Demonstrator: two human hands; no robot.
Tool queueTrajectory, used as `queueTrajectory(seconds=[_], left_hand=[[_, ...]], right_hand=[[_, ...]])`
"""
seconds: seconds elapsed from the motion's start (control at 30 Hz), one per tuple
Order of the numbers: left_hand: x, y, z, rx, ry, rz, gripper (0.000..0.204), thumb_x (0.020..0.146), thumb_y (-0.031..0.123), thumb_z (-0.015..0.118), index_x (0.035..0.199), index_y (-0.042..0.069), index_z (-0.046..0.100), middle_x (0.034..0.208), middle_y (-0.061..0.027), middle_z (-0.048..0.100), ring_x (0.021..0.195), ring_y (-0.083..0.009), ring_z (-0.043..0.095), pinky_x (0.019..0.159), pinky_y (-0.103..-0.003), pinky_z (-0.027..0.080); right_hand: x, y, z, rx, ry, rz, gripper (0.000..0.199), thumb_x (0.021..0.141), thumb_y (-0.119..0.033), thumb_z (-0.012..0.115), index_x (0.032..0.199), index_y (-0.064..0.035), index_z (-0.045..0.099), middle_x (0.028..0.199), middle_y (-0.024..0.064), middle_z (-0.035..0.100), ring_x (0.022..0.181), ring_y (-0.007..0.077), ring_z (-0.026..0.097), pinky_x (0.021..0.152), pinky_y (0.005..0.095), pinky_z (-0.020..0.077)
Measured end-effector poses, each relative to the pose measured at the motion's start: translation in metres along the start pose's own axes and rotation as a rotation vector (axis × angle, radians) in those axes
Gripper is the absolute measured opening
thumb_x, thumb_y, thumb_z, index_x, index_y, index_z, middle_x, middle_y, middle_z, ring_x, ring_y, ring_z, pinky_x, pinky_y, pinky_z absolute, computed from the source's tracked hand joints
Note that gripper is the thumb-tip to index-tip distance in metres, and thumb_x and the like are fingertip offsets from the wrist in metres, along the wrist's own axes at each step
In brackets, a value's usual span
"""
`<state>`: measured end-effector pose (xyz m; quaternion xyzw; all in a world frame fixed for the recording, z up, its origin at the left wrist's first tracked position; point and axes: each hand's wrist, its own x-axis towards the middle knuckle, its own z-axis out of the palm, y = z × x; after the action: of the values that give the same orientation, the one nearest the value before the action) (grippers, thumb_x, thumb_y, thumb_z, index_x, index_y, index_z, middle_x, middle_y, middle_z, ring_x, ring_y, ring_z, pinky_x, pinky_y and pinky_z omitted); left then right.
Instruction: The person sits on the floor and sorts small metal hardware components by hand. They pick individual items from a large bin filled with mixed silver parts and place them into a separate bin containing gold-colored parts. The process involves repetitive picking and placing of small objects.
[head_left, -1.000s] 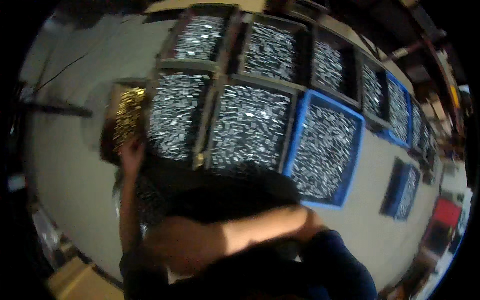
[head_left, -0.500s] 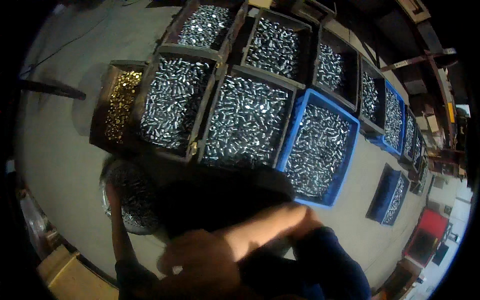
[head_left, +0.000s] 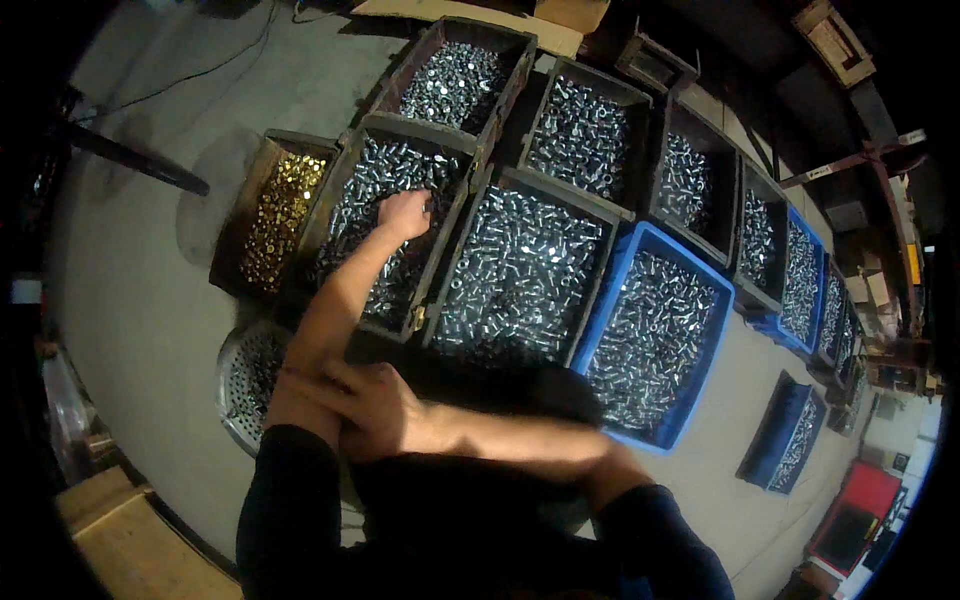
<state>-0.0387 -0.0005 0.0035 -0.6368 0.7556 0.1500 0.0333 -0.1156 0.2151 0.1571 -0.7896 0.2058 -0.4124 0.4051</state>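
Over a dark bin [head_left: 408,325] of silvery metal fasteners, my left hand [head_left: 405,213] is held low among the pieces. Its fingers are curled closed, and I cannot make out what is in them. My right hand [head_left: 380,410] lies across my left forearm near the sleeve, its fingers stretched out and touching the arm. Beside my left forearm stands a round perforated metal bowl [head_left: 232,395] with small dark metal pieces in it, partly hidden by the arm.
Left of that bin stands a narrow bin of brass-coloured pieces [head_left: 285,220]. Several more fastener bins run off to the right, including a blue crate [head_left: 722,300]. A smaller blue bin [head_left: 775,435] sits apart on the floor. A dark bar [head_left: 140,160] juts in at left.
My left hand has moved from the perforated bowl up and forward into the bin of silvery fasteners. My right hand has shifted up slightly and now rests on my left forearm.
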Motion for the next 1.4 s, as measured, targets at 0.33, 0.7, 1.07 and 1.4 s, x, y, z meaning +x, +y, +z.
queueTrajectory(seconds=[0.33, 0.7, 1.07, 1.4], left_hand=[[-0.006, -0.016, 0.014, -0.159, 0.12, 0.064, 0.027, 0.074, 0.022, 0.059, 0.099, 0.016, 0.06, 0.087, -0.0152, 0.062, 0.081, -0.0336, 0.059, 0.072, -0.043, 0.047], [-0.26, -0.196, 0.006, -0.471, 0.202, -0.363, 0.04, 0.074, 0.021, 0.065, 0.105, 0.0, 0.054, 0.076, -0.0103, 0.059, 0.065, -0.0192, 0.056, 0.057, -0.033, 0.046], [-0.236, -0.166, -0.028, -0.174, 0.147, -0.291, 0.025, 0.08, 0.019, 0.053, 0.1, 0.004, 0.057, 0.084, -0.02, 0.06, 0.079, -0.0357, 0.058, 0.069, -0.042, 0.047], [0.009, -0.019, 0.014, 0.073, 0.086, -0.104, 0.042, 0.076, 0.034, 0.06, 0.108, 0.008, 0.054, 0.096, -0.018, 0.059, 0.087, -0.0329, 0.058, 0.073, -0.044, 0.047]], right_hand=[[0.005, 0.0, -0.004, 0.067, 0.005, 0.009, 0.067, 0.052, -0.018, 0.067, 0.117, -0.0124, 0.049, 0.09, 0.0134, 0.05, 0.071, 0.0302, 0.056, 0.055, 0.0393, 0.0469], [-0.015, -0.017, 0.028, -0.044, -0.419, 0.032, 0.035, 0.06, -0.018, 0.061, 0.092, -0.0052, 0.058, 0.091, 0.0111, 0.054, 0.08, 0.0264, 0.056, 0.064, 0.0374, 0.046], [-0.017, -0.01, 0.027, -0.051, -0.508, -0.038, 0.028, 0.06, -0.023, 0.061, 0.083, -0.0072, 0.057, 0.09, 0.0097, 0.054, 0.086, 0.025, 0.053, 0.069, 0.0362, 0.0452], [-0.008, -0.007, 0.014, -0.18, -0.554, -0.028, 0.014, 0.057, -0.023, 0.059, 0.058, -0.0093, 0.059, 0.063, 0.0083, 0.058, 0.063, 0.0253, 0.056, 0.056, 0.0364, 0.0446]])
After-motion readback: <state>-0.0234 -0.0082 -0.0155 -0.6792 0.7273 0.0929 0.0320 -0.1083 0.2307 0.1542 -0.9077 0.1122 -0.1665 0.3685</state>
